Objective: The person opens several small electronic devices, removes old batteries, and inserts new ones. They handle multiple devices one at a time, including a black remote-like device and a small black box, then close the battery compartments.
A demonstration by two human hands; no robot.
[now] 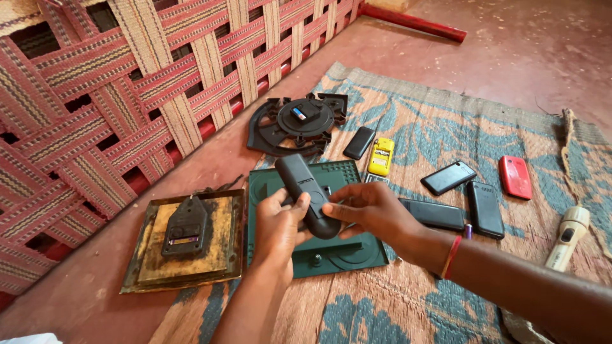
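A: So, how much room is there around the hands?

B: Some. The woven mat [408, 299] is bare along its near edge, and the red floor [83, 306] lies open past its left edge. A woven cot [127, 83] closes off the far left, just beyond a round black clock back [296, 124] at the mat's far left corner.

A: And toward the right edge?

B: Crowded. A yellow phone [381, 156], a red phone [515, 176] and several black phones [449, 178] lie spread there, with a cream torch [567, 237] near the right edge.

A: The hands?

B: Both grasp one dark handset [306, 191], held tilted above a green square tray [344, 251] near the mat's left edge. The left hand [277, 226] wraps it from below, thumb across the front. The right hand [370, 213] pinches its lower end with bent fingers, a red band at the wrist.

A: Anything beside them?

B: A worn square board [217, 223] with a black module [185, 228] on it sits on the floor, touching the tray's left side.
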